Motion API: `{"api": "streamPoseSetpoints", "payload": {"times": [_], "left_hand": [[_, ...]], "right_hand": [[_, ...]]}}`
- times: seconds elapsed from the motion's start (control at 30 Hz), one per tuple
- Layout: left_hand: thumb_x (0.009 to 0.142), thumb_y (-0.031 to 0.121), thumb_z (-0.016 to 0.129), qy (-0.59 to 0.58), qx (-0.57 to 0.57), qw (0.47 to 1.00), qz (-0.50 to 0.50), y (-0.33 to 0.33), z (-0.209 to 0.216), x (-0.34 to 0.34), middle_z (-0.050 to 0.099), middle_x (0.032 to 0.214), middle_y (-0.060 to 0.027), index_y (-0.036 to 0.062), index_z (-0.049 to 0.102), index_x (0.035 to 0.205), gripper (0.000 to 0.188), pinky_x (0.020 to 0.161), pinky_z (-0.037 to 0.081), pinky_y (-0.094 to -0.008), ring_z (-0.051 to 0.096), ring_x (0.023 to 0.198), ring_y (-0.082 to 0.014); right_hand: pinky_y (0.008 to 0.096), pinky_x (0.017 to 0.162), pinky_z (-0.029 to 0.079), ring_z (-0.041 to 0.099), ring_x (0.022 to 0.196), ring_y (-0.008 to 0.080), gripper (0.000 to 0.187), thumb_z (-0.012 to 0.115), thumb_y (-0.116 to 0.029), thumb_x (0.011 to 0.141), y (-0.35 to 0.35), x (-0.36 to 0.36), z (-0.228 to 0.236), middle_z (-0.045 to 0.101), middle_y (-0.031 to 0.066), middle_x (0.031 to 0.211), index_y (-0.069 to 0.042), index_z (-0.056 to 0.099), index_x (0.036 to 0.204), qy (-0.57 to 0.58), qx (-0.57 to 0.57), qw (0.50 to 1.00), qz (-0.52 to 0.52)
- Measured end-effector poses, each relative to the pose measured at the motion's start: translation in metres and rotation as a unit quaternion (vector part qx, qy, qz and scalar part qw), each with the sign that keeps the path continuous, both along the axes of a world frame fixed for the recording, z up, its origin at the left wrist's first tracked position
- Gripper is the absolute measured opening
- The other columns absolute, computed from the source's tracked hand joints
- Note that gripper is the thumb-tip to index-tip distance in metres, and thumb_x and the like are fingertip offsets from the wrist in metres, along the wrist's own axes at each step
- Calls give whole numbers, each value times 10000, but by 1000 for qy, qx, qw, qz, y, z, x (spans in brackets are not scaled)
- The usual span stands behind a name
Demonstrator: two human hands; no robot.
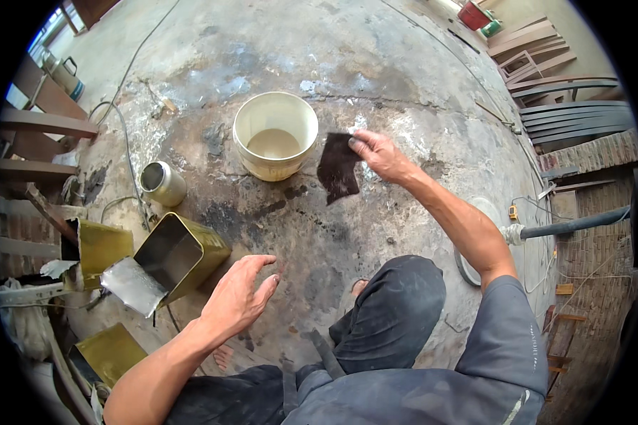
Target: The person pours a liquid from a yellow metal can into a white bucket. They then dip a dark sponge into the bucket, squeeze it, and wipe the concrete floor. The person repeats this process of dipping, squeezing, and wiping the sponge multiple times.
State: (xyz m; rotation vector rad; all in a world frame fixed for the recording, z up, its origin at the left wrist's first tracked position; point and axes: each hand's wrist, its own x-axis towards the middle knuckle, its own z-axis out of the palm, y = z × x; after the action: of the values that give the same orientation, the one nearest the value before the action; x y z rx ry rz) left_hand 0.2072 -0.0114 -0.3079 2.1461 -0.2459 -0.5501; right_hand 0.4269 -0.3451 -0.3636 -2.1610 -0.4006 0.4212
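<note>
Right hand: thumb and fingers pinched, farther out than the left hand.
Left hand: fingers loosely bent, thumb apart.
Right forearm: slants from its hand to the elbow.

We see the bucket on the floor ahead of us, with liquid in it. Right of it, we hold the sheet in our right fingers. Left of the bucket and nearer us is the can; nearer still, the square tin lies left of our left fingers. Slats lie stacked far right.
</note>
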Motion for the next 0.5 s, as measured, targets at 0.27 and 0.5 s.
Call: {"api": "streamPoseSetpoints", "payload": {"times": [0.27,0.5], "left_hand": [[989,201,597,-1,-42,997,69,-1,-4,8,505,1421,-227,2,406,1434,523,1078,448,-413,517,1312,-340],[963,285,655,49,-144,976,157,13,-30,4,318,1556,-254,-23,235,1531,770,1138,373,-412,391,1409,-355]], "right_hand": [[244,558,482,529,638,64,279,524,-295,1056,31,-16,45,563,-16,807,-40,623,1110,115,17,993,36],[317,680,488,580,784,142,305,527,-294,1051,90,-34,100,623,49,859,-32,610,1184,104,10,980,171]]}}
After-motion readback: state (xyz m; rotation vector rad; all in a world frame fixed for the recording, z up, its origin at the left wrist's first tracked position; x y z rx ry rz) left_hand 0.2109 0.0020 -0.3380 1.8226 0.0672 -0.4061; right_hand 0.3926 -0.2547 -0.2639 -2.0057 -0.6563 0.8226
